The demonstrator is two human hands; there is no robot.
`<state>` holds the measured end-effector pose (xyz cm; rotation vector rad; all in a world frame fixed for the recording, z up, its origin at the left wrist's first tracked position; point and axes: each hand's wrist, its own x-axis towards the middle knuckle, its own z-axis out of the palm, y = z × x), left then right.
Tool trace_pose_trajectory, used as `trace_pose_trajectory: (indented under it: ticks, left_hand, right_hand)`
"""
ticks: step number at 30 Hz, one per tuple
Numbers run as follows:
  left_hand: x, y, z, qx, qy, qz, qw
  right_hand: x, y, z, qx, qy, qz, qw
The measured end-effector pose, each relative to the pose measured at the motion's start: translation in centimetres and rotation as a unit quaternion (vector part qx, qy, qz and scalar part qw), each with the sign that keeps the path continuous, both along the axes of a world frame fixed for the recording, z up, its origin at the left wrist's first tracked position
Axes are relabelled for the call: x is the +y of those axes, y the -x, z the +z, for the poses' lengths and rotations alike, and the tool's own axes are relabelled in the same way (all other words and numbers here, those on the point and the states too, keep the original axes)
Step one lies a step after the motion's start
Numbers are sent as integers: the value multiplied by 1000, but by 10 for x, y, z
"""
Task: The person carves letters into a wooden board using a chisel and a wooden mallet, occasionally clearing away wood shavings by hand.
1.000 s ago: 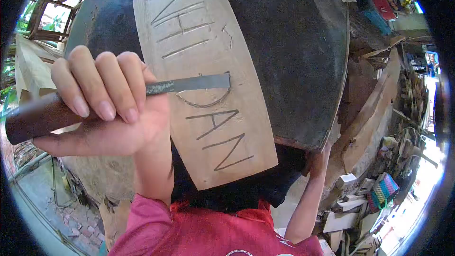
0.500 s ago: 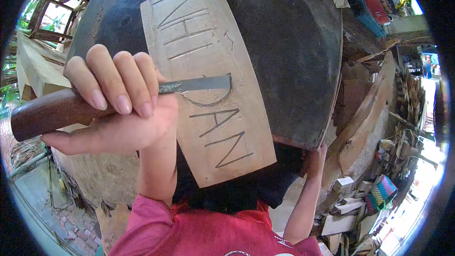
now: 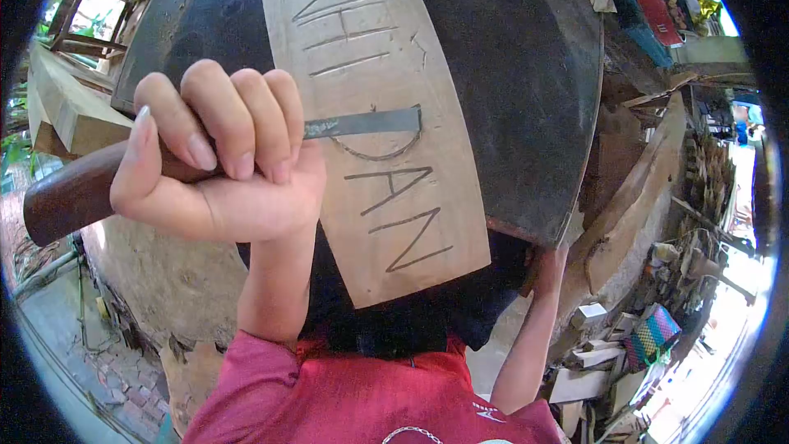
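Note:
My left hand is wrapped round the brown wooden handle of a chisel, palm turned up and thumb lifted along the handle. The chisel's flat grey blade reaches right across a pale wooden board, overlapping the straight stroke of the letter D. Groove-like letters N, H, I show on the board's upper part; darker D, A, N lines sit below. At the near right edge of the dark surface, my right hand is mostly hidden, its fingers out of sight.
The board lies on a large dark curved surface. A timber block stands to the left. On the right are a wooden slab, stacked offcuts and a coloured woven bag. A wooden frame stands at the far left.
My left thumb has bent up from its stretched position below the handle. Board, chisel and hand appear slightly higher and farther right in view. The blade stays over the D.

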<state>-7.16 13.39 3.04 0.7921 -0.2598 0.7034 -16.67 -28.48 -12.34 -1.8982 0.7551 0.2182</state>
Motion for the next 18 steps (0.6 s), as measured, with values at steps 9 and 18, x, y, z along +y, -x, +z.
trace_pose_trajectory:
  ticks: [9,18]
  left_hand:
    - [0,0,3,32,-31,-4,999]
    - [0,-5,3,85,0,11,996]
  right_hand:
    - [-16,4,-22,-33,6,10,999]
    - [10,0,18,-109,-35,-109,987]
